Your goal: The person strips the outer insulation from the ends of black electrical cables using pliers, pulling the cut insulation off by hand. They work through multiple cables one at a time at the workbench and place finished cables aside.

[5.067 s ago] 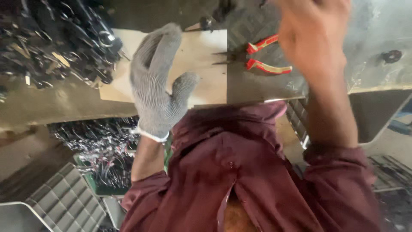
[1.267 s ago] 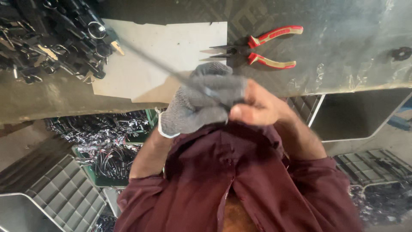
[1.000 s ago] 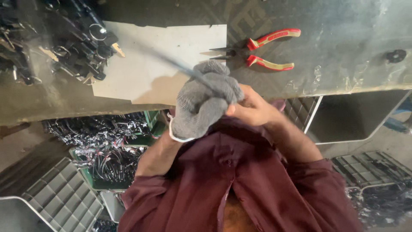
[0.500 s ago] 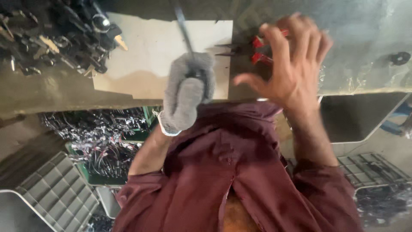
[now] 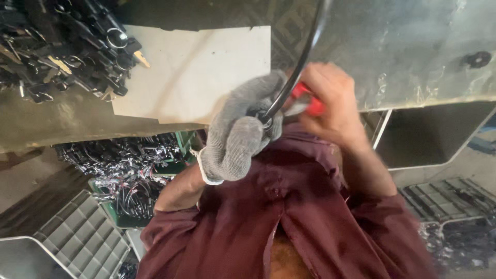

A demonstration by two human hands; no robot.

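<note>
Close together, gloved left hand gripping a black cable, bare right hand clasping red-handled pliers beside it, pale board just left of cable.

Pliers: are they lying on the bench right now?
No, the right hand grips the red-handled pliers beside the gloved left hand.

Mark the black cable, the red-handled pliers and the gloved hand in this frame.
black cable (image 5: pixel 301 57), head view, on its curved middle stretch.
red-handled pliers (image 5: pixel 305 101), head view, on the red handle showing under the bare right hand.
gloved left hand (image 5: pixel 238 137), head view, on the glove's knuckles.
</note>
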